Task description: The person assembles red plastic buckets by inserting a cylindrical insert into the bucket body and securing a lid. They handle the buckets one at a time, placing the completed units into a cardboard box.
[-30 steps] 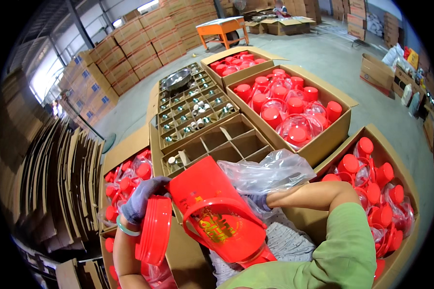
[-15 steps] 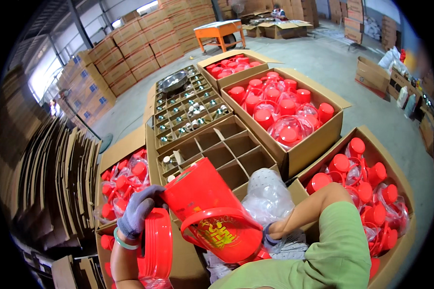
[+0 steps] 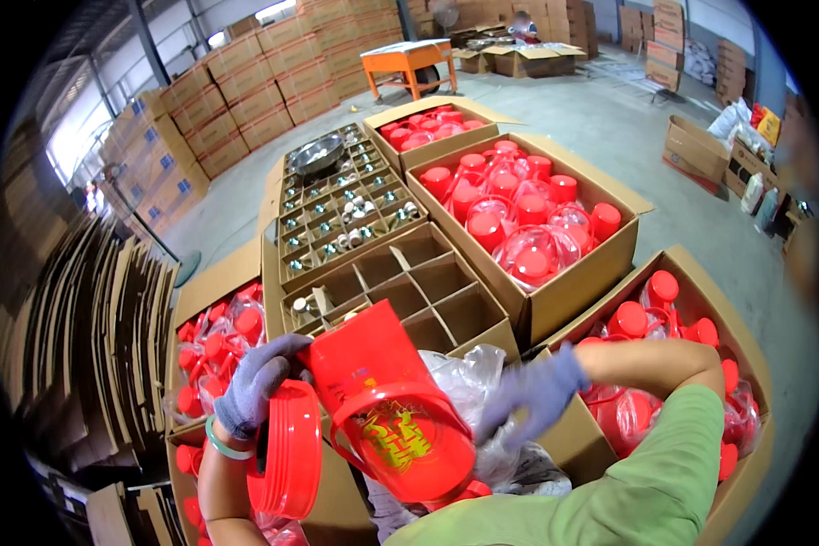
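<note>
At far left, thin brown cardboard sheets (image 3: 82, 337) stand on edge side by side, probably to save floor space. Next comes an open brown cardboard carton (image 3: 218, 278) packed with red-capped plastic pieces (image 3: 218, 348) in clear film, which likely guards against scuffs.

In front of it, the left hand (image 3: 262, 387), in a grey glove with a pale green bangle (image 3: 226, 441) at the wrist, curls its fingers over the upper left edge of a tapered red plastic vessel with a curved handle and yellow-green print (image 3: 400, 446), seemingly gripping to steady it. Just under the palm, a ribbed round red plastic piece (image 3: 287, 450) stands on edge; its support is hidden. The vessel tilts in the middle, its lower end beside the person's green shirt (image 3: 601, 496), perhaps so the body takes some weight.

Beyond it, a brown carton with cardboard cells (image 3: 464, 314) presumably keeps small items apart. Right of the vessel, a crumpled clear plastic bag (image 3: 469, 373) lies partly under the right hand (image 3: 537, 396), grey-gloved and blurred; whether its fingers pinch the film, I cannot tell. At far right, another open brown carton (image 3: 712, 305) of red-capped pieces sits by the right forearm, within easy reach.
</note>
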Tool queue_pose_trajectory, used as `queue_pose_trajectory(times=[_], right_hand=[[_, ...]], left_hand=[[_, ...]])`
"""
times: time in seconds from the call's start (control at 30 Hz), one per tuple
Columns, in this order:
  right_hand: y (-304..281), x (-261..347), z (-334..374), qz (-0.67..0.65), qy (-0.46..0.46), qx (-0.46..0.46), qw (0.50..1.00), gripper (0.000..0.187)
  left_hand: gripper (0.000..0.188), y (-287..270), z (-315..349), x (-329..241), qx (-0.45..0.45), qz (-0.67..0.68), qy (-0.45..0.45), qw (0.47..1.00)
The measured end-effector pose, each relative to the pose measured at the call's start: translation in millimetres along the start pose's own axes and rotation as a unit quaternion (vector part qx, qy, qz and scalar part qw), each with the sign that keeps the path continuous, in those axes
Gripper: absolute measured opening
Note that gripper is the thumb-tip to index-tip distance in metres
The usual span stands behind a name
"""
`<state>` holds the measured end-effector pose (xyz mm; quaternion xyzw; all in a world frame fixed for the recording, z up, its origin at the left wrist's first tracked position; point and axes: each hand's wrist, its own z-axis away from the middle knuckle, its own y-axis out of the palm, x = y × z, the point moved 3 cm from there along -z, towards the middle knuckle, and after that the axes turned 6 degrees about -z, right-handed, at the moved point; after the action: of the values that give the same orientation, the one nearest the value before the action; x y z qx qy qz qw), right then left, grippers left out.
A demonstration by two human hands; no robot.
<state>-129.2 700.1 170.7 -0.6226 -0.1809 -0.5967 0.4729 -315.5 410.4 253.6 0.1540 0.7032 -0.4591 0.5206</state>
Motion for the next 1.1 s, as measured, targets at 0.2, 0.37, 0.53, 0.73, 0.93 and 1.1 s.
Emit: queue_pose_trajectory(times=[0.2,0.37,0.53,0.73,0.93,1.1], right_hand=[[-91.9,58.1,-51.5,0.269,-0.214,-0.463,0.817,0.059],[-91.8,40.9,-116.6,0.306,-0.198,-0.458,0.811,0.049],[-92.2,80.3,-132.8,0.283,-0.308,-0.403,0.814,0.093],[-65.8,116.1,-147.6,0.264,-0.470,-0.361,0.761,0.107],[-22.2,130.5,-132.7,0.426,-0.470,-0.474,0.611,0.062],[8.0,139.6,-109.5,0.460,-0.442,-0.494,0.591,0.035]], left_hand=[[0.042,23.4,-25.1,-35.3,0.021,-0.133,0.053,0.990],[0.042,11.9,-24.8,-12.2,-0.007,-0.032,-0.041,0.999],[0.067,-16.7,-24.4,-22.1,-0.203,0.253,0.124,0.938],[0.073,-7.4,-17.0,-43.4,-0.177,0.356,0.245,0.885],[0.074,27.8,4.3,-40.6,-0.148,0.341,0.290,0.882],[0.076,62.0,24.2,-35.5,-0.144,0.320,0.276,0.895]])
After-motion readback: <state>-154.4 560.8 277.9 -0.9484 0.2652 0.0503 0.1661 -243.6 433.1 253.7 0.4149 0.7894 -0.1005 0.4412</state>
